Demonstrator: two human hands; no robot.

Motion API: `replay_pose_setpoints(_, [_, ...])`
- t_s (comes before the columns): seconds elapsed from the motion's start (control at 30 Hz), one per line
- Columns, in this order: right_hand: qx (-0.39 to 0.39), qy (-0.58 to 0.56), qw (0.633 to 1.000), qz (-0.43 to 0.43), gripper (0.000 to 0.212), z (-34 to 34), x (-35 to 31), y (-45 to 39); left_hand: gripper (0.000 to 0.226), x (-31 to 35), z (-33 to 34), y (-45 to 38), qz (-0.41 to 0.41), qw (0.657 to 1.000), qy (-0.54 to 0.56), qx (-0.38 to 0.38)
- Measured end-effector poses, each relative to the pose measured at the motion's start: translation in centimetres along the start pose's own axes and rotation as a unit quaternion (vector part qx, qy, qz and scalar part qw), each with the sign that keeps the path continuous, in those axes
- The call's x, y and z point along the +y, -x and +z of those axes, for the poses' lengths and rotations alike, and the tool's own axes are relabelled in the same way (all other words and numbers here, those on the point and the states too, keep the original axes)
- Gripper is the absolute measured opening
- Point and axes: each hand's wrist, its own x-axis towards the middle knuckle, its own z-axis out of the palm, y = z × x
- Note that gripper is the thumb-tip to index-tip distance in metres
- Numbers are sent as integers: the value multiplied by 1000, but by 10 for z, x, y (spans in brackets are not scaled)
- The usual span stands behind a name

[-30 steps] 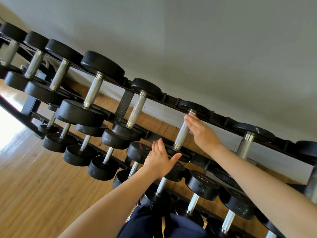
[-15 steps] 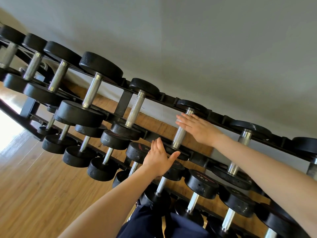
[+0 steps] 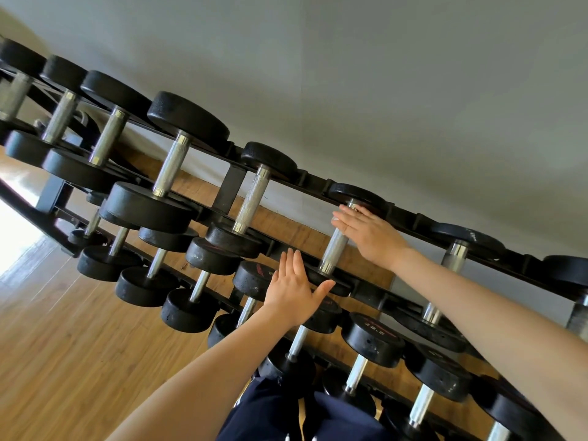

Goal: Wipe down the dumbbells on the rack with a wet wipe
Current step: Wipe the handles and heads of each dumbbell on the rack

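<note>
Your right hand (image 3: 370,235) is lying flat, fingers spread, across a knurled steel dumbbell handle (image 3: 332,251); your left hand (image 3: 294,292) is pressing open-palmed against its round black rubber head (image 3: 327,281).

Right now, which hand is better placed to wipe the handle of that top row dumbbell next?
The right hand. It lies flat over the upper end of the dumbbell handle, next to the far weight. The left hand rests open lower down by the near weight. No wipe is visible in either hand.
</note>
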Motion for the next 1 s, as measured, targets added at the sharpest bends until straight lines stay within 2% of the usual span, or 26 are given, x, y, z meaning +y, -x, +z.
replay_pose_setpoints(0.03, [0, 6, 1000, -9, 50, 3, -5, 2, 95, 0, 0, 0, 2, 1000, -6, 5])
replay_pose_setpoints(0.17, [-70, 23, 986, -150, 62, 5, -31, 16, 94, 0, 2, 0, 4, 1000, -22, 19])
replay_pose_setpoints(0.2, [-78, 25, 985, -154, 63, 4, -30, 17, 94, 0, 2, -1, 4, 999, -25, 22])
replay_pose_setpoints(0.3, [-48, 28, 996, -67, 68, 1, -17, 12, 95, -1, 3, -1, 4, 999, -29, 24])
replay_pose_setpoints(0.37, [-17, 28, 999, 14, 63, 0, -14, 10, 95, -2, 4, -2, 4, 999, -26, 22])
replay_pose_setpoints(0.43, [2, 27, 999, 27, 60, 6, -20, 13, 95, -2, 5, -1, 3, 1000, -19, 20])
replay_pose_setpoints(0.53, [-52, 41, 993, -95, 71, 11, -36, 25, 95, -1, 5, -1, 2, 1000, -8, 16])
replay_pose_setpoints(0.6, [-92, 45, 985, -141, 77, 7, -36, 28, 94, -1, 4, -1, 0, 1000, -1, 15])
replay_pose_setpoints(0.67, [-80, 53, 989, -114, 74, 2, -28, 21, 94, 0, 3, -1, -1, 1000, -1, 13])
replay_pose_setpoints(0.8, [-35, 37, 997, 55, 61, 2, -7, 11, 95, 0, 3, 0, -3, 1000, -2, 10])
replay_pose_setpoints(0.87, [6, -1, 995, 95, 61, 6, -17, 12, 95, 0, 3, 0, -6, 1000, 0, 10])
replay_pose_setpoints(0.93, [18, -31, 999, 22, 61, 12, -37, 20, 95, 1, 3, 0, -9, 1000, -1, 8])
replay_pose_setpoints(1.0, [-10, -48, 996, -69, 63, 15, -54, 32, 95, 2, 3, 0, -13, 1000, -3, 14])
